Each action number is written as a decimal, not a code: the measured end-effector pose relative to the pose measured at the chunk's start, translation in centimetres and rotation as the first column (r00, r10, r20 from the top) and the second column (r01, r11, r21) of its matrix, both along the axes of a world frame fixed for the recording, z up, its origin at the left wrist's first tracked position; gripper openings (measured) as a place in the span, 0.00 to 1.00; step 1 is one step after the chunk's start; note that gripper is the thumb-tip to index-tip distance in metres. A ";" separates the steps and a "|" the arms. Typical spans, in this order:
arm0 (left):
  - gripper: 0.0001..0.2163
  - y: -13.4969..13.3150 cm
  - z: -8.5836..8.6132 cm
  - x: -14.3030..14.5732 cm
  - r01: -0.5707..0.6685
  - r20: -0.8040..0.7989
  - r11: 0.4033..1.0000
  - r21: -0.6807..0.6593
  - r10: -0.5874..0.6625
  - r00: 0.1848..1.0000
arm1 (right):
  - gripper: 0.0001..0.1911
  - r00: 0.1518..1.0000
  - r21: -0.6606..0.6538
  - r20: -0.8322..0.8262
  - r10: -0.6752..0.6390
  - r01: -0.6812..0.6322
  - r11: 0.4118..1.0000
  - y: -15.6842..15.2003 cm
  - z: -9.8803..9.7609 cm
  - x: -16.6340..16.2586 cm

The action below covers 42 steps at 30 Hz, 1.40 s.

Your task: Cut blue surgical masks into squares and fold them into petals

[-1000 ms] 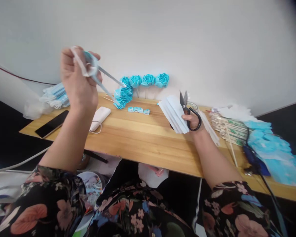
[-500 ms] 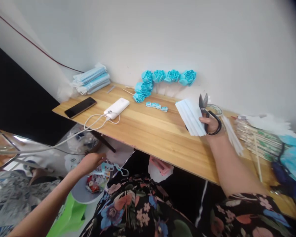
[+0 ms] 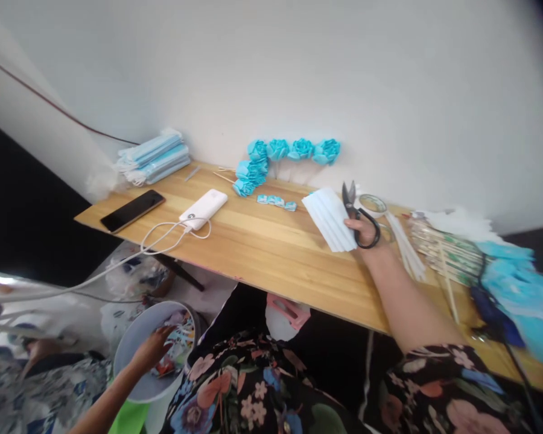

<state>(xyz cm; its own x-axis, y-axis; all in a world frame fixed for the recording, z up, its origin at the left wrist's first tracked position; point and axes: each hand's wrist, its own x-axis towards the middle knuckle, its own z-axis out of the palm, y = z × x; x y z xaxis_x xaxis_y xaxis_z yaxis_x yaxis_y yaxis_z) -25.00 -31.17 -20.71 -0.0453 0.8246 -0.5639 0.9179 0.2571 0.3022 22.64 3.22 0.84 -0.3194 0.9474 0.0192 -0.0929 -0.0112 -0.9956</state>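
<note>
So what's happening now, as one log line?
left hand: at bin, grip unclear | right hand: holding scissors and pleated fabric | table: blue flowers, masks, phone

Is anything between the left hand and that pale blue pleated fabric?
Yes, the brown wooden tabletop's front edge: the left hand is down at the round whitish plastic bin; the fabric is above the tabletop.

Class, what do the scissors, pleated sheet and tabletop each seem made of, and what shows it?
Scissors: grey metal blades with a dull sheen; black handle loops, perhaps plastic-coated.
Pleated sheet: matt, probably non-woven fabric, from its thin folds, possibly paper.
Tabletop: smooth wood or wood-look laminate, going by its streaked grain.
</note>
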 end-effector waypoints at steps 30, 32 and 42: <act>0.14 33.0 21.5 26.2 -0.412 0.972 0.888 -0.205 0.137 -0.189 | 0.32 0.987 -0.014 -0.068 0.143 -0.144 0.989 -0.7 0.3 -1.9; 0.10 34.2 22.1 24.3 -0.572 0.969 0.794 -0.207 0.084 -0.234 | 0.30 0.972 0.105 0.235 -0.008 -0.017 0.994 -0.3 0.7 -1.4; 0.16 33.2 22.9 20.1 -0.670 0.994 0.737 -0.093 0.031 -0.105 | 0.20 0.108 0.314 0.949 -0.296 -0.261 0.913 -1.1 2.8 0.8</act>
